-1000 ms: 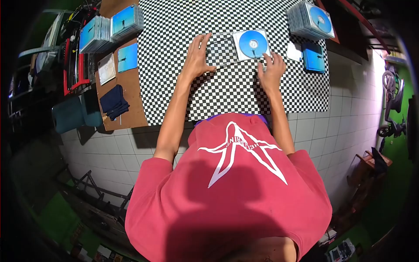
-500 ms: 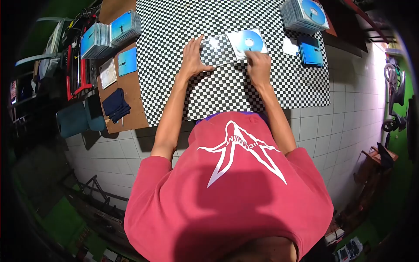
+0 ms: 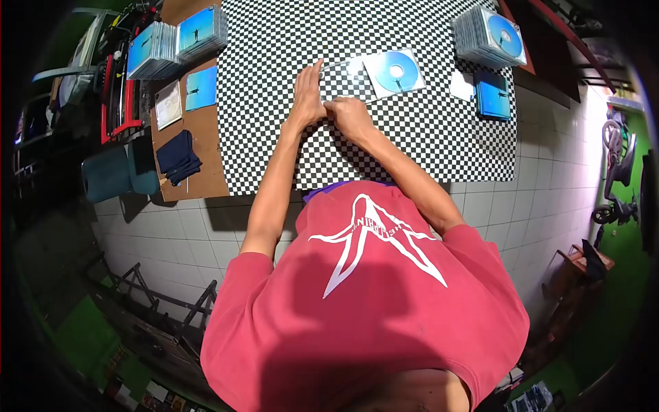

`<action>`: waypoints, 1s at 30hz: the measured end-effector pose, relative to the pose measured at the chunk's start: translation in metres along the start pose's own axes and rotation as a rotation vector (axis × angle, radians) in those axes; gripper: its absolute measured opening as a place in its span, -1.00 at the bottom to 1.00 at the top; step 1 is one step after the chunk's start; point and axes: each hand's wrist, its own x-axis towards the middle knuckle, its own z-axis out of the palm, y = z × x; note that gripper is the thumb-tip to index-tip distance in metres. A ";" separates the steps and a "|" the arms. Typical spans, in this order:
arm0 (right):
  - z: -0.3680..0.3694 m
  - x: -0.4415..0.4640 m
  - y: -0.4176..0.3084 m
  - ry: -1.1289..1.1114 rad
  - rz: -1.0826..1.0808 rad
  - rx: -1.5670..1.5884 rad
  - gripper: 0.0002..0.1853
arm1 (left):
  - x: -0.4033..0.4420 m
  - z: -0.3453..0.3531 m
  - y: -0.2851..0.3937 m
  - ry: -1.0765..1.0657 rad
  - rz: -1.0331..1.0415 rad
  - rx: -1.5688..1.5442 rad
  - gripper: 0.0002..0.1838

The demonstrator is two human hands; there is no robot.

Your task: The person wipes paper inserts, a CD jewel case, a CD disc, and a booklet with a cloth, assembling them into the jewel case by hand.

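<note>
Both hands meet at the left end of an open jewel case

From the head camera, we look down on a bench (image 3: 206, 187) mostly covered by a black-and-white checkered cloth (image 3: 247, 147). The open CD jewel case (image 3: 371, 77) lies flat in its middle, with the clear lid (image 3: 349, 84) to the left and the white tray side to the right. A blue-and-white disc (image 3: 402, 63) sits in the tray, a small dark figure printed on it.

Our left hand (image 3: 308, 98) is partly open along the lid's left edge, fingers stretched toward the bench's far edge. Our right hand (image 3: 351, 117) is at the lid's near left corner, fingers curled, just beside the left thumb. We cannot tell whether either hand grips the lid or merely touches it.

Toward the bench's far right corner we see a tall stack of jewel cases (image 3: 486, 38), a printed disc showing in the top one. Nearer along the right edge lie a pile of blue printed inserts (image 3: 493, 96) and, to its left, a white card (image 3: 463, 86).

Along the left edge, two blue-fronted case stacks (image 3: 152, 53) stand side by side. Nearer us are a blue printed sheet (image 3: 201, 89), a pale flat case (image 3: 169, 108) and, by the near left corner, a dark folded cloth (image 3: 179, 156).
</note>
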 end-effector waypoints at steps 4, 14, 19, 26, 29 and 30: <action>-0.037 0.013 0.012 0.087 0.235 0.127 -0.67 | 0.004 -0.001 -0.003 -0.066 -0.015 0.062 0.62; 0.020 0.040 0.001 -0.003 0.212 0.313 -0.76 | 0.003 0.003 -0.010 0.000 -0.040 -0.066 0.60; -0.020 0.024 0.022 0.190 0.366 0.461 -0.69 | 0.001 -0.011 0.003 -0.067 -0.042 -0.066 0.63; 0.007 0.037 0.044 0.257 0.135 -0.085 -0.66 | 0.003 -0.008 0.012 0.003 0.029 -0.041 0.58; 0.028 0.039 0.010 -0.046 0.051 -0.072 -0.73 | 0.004 -0.005 0.004 0.001 0.060 0.029 0.63; 0.027 0.034 0.001 0.122 -0.020 -0.040 -0.76 | 0.003 -0.005 0.003 0.007 0.061 0.015 0.55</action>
